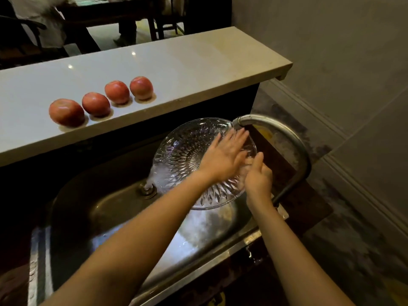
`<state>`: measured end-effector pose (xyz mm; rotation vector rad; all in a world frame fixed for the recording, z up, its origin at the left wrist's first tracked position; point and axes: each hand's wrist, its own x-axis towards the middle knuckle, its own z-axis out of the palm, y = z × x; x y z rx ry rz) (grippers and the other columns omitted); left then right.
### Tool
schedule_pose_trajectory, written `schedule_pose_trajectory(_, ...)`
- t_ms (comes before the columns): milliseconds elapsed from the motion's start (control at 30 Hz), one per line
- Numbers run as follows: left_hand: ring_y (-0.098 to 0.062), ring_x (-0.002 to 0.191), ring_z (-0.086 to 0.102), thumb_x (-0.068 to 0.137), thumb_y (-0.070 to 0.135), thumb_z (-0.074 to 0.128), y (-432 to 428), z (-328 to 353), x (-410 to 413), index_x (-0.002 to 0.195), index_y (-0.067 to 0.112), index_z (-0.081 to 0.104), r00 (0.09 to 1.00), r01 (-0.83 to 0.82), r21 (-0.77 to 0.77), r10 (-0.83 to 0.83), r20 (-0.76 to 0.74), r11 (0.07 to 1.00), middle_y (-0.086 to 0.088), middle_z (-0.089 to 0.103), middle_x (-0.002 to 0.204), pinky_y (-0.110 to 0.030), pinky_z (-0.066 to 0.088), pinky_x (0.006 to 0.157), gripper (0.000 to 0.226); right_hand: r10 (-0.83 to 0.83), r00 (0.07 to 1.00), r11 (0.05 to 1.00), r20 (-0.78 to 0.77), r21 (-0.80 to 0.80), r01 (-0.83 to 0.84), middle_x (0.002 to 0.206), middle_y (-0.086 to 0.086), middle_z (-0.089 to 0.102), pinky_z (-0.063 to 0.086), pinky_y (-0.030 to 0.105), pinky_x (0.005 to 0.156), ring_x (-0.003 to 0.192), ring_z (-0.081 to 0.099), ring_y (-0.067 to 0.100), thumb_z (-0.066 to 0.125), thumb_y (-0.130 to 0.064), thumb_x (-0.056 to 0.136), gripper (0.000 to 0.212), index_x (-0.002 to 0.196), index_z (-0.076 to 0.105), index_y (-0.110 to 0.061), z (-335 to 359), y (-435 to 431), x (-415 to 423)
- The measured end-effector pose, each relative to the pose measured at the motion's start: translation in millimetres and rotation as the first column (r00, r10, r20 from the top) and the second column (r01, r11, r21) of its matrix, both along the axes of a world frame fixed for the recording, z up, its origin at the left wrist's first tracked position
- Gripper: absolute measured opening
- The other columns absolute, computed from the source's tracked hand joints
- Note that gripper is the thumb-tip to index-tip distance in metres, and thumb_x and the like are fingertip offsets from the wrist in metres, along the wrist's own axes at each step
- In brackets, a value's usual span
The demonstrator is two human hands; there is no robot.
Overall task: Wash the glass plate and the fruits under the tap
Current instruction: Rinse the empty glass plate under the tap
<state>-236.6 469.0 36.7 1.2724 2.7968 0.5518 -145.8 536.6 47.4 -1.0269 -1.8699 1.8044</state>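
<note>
A cut-glass plate (181, 149) is tilted over the steel sink (106, 208), right under the spout of the curved tap (276, 127). Water runs off its lower left edge toward the drain (147, 189). My right hand (257, 173) grips the plate's right rim, thumb on top. My left hand (225, 155) lies flat on the plate's inner face, fingers spread and reaching up to the spout. Several red fruits stand in a row on the white ledge (198, 69) behind the sink, from the leftmost fruit (66, 112) to the rightmost fruit (141, 87).
The ledge's front edge overhangs the sink's far side. A grey wall (342, 51) and patterned floor lie to the right. Dark furniture (110, 14) and a seated person's clothing show beyond the ledge.
</note>
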Motion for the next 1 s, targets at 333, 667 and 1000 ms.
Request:
schedule_pose_trajectory(333, -0.013, 0.145, -0.011, 0.098, 0.047, 0.016, -86.0, -32.3, -3.2, 0.147, 0.022, -0.005, 0.978, -0.172, -0.126, 0.185, 0.097, 0.977, 0.001, -0.011, 0.157, -0.035, -0.01, 0.117, 0.059, -0.152, 0.987, 0.981, -0.06, 0.111, 0.158, 0.05, 0.007, 0.064, 0.048, 0.04, 0.062, 0.047, 0.057, 0.021, 0.023, -0.044, 0.099, 0.049, 0.072, 0.057, -0.021, 1.0, 14.4, -4.3)
schedule_pose_trajectory(667, -0.009, 0.145, -0.009, 0.1, 0.04, 0.018, -8.9, -13.3, 15.4, 0.149, 0.022, 0.002, 0.988, -0.11, 0.03, 0.106, 0.11, 0.993, 0.002, -0.003, 0.159, -0.036, -0.01, 0.118, 0.055, -0.067, 0.998, 0.984, -0.002, 0.167, 0.067, 0.071, 0.007, 0.067, 0.05, 0.039, 0.069, 0.069, 0.064, 0.022, 0.025, -0.039, 0.1, 0.05, 0.066, 0.058, -0.022, -4.2, -3.3, -4.5)
schedule_pose_trajectory(1000, -0.012, 0.145, -0.008, 0.098, 0.048, 0.013, -84.2, -51.5, -20.8, 0.148, 0.024, 0.001, 0.96, -0.248, -0.082, 0.256, 0.117, 0.965, 0.003, -0.004, 0.158, -0.038, -0.007, 0.117, 0.057, -0.139, 0.988, 0.963, -0.071, 0.224, 0.152, 0.044, -0.004, 0.059, 0.049, 0.029, 0.062, 0.053, 0.063, 0.011, 0.025, -0.04, 0.1, 0.052, 0.08, 0.062, -0.01, 2.2, 15.6, -3.6)
